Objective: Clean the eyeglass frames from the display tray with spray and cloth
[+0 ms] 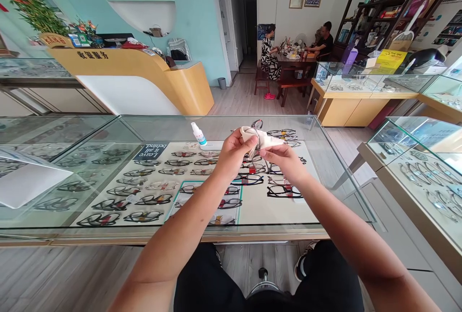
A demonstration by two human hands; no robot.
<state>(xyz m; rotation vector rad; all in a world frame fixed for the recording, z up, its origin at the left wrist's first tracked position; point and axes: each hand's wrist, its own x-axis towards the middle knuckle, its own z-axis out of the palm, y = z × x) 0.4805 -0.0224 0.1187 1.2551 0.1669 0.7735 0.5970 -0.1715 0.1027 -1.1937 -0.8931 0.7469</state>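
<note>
Above the glass counter, a pale cleaning cloth (272,141) is bunched around a pair of glasses (257,123), one lens rim of which sticks out above it. My left hand (236,149) is closed on the cloth, thumb on top, pressing it against the glasses. From the other side my right hand (282,157) pinches the glasses at their lower part and touches the cloth's edge. Fingers and fabric hide most of the frame. On the countertop, left of my hands, a white spray bottle (198,134) with a blue-marked label stands upright.
Beneath the counter's glass top (173,131) lie rows of eyeglasses (144,216). A white panel-like object (29,177) rests at the left. Another display case (429,172) stands at the right. Two people sit at a table (294,57) at the back.
</note>
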